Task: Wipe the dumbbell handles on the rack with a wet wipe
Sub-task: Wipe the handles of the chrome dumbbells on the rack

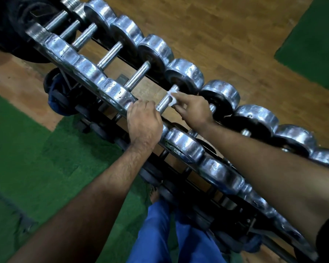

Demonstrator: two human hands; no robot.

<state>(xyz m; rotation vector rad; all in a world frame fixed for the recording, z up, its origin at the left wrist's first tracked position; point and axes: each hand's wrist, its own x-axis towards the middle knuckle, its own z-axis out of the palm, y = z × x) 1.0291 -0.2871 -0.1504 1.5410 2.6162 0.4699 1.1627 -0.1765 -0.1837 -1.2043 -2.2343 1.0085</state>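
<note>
A row of chrome dumbbells lies across a black rack (pixel 122 58) that runs from upper left to lower right. My right hand (pixel 193 109) pinches a white wet wipe (pixel 172 96) against the knurled handle (pixel 164 102) of the dumbbell in the middle of the row. My left hand (pixel 143 122) grips the near chrome head of that same dumbbell, its fingers curled over the top. More bare handles (pixel 137 77) show further up the row.
A lower tier of dark weights (pixel 103 128) sits under the chrome row. Green turf (pixel 36 158) covers the floor at left, wooden floor (pixel 226 35) lies beyond the rack. My blue trousers (pixel 160 234) and a bare foot stand close to the rack's base.
</note>
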